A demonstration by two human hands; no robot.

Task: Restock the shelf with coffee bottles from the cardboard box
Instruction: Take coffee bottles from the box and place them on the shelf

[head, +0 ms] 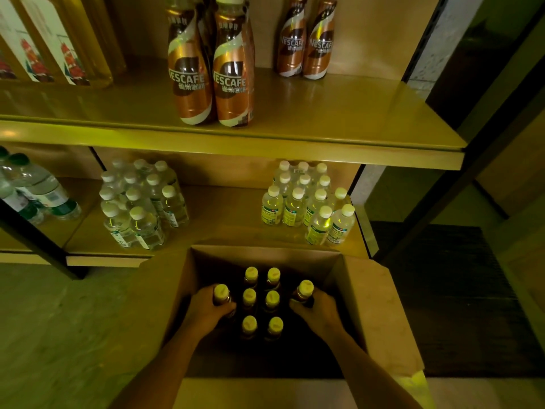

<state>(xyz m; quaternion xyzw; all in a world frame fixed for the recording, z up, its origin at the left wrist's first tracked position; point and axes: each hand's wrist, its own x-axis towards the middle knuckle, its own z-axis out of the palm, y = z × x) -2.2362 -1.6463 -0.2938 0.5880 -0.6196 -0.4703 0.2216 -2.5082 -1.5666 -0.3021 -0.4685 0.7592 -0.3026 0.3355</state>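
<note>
Nearest the camera, both bare forearms reach down into an open cardboard box (380, 314) that stands on the floor in front of the shelving. The left hand (206, 312) has its fingers wrapped around the neck of a yellow-capped coffee bottle (221, 294) at the left side of the box, and the right hand (317, 311) has its fingers closed the same way around another capped bottle (303, 290) at the right side. Between the two hands, six more capped bottles (261, 301) stand upright in two columns, their bodies lost in the box's shadow. Just beyond the box, the lower shelf (215, 214) carries a cluster of clear white-capped bottles (141, 202) on the left and a cluster of pale yellow drink bottles (306, 202) on the right. Above, the upper shelf (339, 113) holds two bronze Nescafe bottles (212, 63) near its front edge, two smaller-looking ones (306, 39) further back against the rear panel, and large amber bottles (59, 39) at the far left.
</note>
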